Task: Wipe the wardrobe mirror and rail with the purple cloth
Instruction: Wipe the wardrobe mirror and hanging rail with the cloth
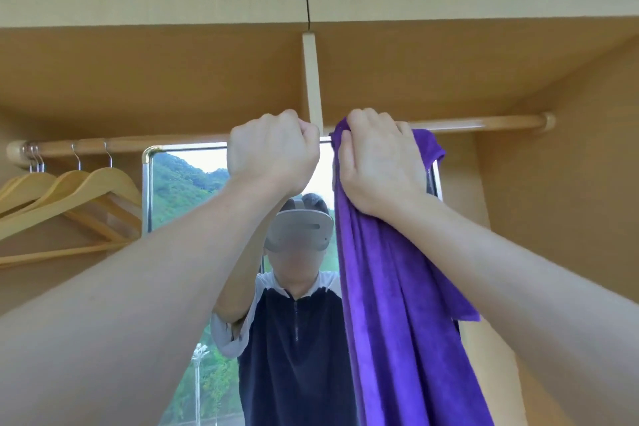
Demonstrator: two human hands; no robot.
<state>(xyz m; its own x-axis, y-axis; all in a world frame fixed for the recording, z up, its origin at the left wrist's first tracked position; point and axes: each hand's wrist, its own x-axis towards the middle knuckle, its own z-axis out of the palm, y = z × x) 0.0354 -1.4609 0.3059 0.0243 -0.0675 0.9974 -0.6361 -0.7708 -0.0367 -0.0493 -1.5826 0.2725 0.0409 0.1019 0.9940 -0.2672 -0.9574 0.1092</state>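
forearms: both of your bare arms reach up from the bottom corners and fill the near view; they meet at the rail
left hand [273, 152]: curled into a fist around the rail [484, 123], just left of the centre post [313, 79]; it holds the rail bare, with no cloth under it
right hand [377, 162]: fingers curled over the rail with the purple cloth [397, 304] bunched under them; it sits just right of the post
cloth: draped over the rail; most of it hangs loose in a long fall in front of the right part of the mirror [179, 190]
mirror: behind the rail, metal-framed; it reflects you and green hills
hangers [79, 194]: wooden, hooked on the rail's left end, well apart from your hands
stage: likely the rail wipe; whether the mirror is done i cannot tell
risk, cloth: only a small bunch is gripped; a fast slide could drag the loose fall off the rail or out of your fingers
risk, post: it sits between your hands; the cloth may snag there
risk, hangers: sweeping left would knock them together
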